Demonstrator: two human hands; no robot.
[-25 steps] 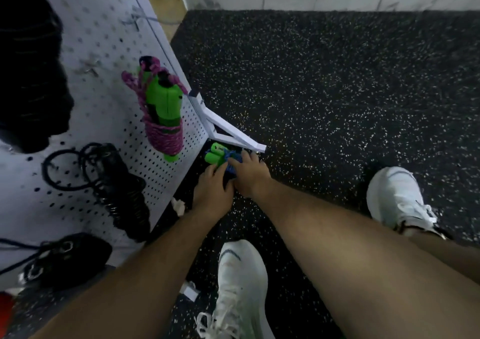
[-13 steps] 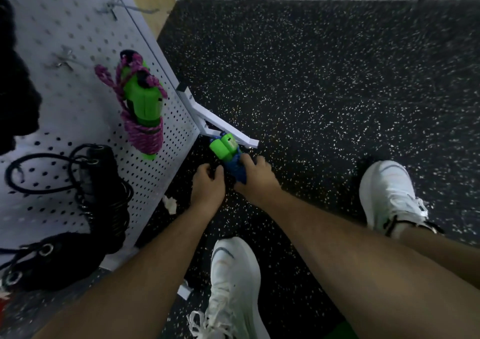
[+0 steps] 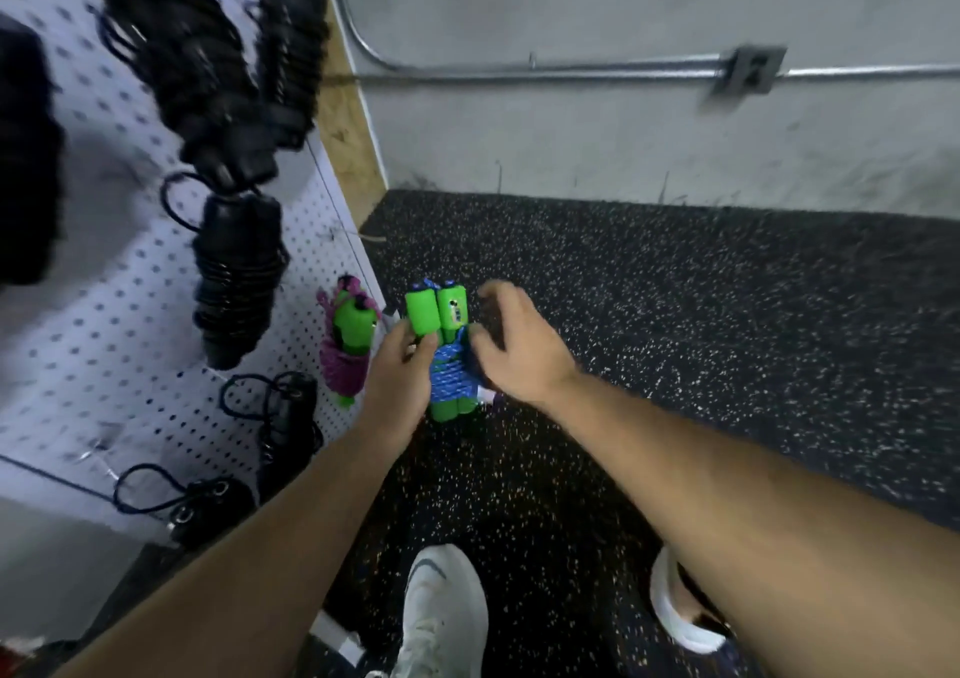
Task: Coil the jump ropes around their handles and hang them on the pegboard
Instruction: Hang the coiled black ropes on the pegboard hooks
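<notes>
Since the left hand [image 3: 397, 365] pinches the blue-coiled jump rope [image 3: 445, 355] mid-air beside the pegboard [image 3: 130, 313] while the right hand [image 3: 511, 344] hovers spread, I'd keep the wraps squeezed until it's hooked.

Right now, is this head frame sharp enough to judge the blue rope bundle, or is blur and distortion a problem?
Head view: the blue rope coiled around two green handles is fairly sharp; the right hand and black bundles on the white pegboard smear with motion; the wide lens bends the grey wall conduit; lighting is dim and even, without glare.
</notes>
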